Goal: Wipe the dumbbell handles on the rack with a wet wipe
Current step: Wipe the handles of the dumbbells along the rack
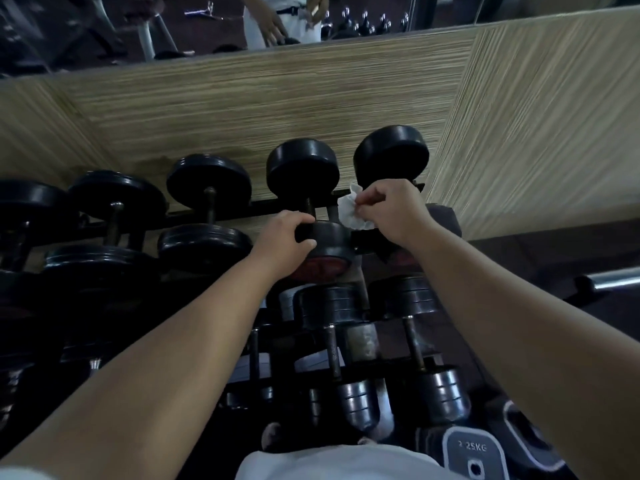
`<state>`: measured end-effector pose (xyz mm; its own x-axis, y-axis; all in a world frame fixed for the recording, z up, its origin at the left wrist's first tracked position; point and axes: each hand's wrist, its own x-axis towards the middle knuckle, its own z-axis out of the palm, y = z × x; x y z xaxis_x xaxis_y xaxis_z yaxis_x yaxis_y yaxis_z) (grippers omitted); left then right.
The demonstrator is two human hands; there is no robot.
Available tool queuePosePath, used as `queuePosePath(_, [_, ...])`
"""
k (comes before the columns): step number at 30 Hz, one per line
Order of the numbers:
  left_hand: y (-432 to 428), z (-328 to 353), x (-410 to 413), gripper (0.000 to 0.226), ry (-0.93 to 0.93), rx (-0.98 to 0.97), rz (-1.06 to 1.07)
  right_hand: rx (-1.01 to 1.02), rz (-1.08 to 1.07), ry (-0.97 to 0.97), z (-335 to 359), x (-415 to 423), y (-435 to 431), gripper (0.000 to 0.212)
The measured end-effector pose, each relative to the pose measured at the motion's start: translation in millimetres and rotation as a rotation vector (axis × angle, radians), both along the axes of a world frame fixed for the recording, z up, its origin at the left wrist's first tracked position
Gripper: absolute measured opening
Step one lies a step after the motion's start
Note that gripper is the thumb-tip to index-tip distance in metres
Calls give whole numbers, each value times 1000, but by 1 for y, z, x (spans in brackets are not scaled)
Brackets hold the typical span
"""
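Closest in, the lower-tier dumbbells w/ steel plates sit on the rack, nobody touching them. One row up, left hand is curled round the near head of a black dumbbell, prob to steady it. That thing looks heavy and stiff, and it's round, so I'd guess it could roll in its cradle. Best to hold the head, not the bar. Right hand pinches the wet wipe, all bunched up, just right of that dumbbell's handle — can't tell if it's touching yet. Wipe's soft, limp, light, so it should wrap round the thin bar easy, tho damp metal might get slick. Behind it all is the wood-look wall, then a mirror.
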<state>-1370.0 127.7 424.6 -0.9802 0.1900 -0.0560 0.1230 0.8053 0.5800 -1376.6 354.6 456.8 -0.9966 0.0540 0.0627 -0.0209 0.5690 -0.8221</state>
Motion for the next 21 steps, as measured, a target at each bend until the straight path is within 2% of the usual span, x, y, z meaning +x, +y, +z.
queuePosePath(8, [-2,-5,-3,56,-30,23,75,-39,26,-34,-7,7,8,13])
queuePosePath(13, [-7,-10,-4,52,-28,99,72,-38,-9,-43,-12,4,8,3])
queuePosePath(21, [-18,-20,-12,51,-25,233,32,-26,-63,-37,-22,-25,-7,5])
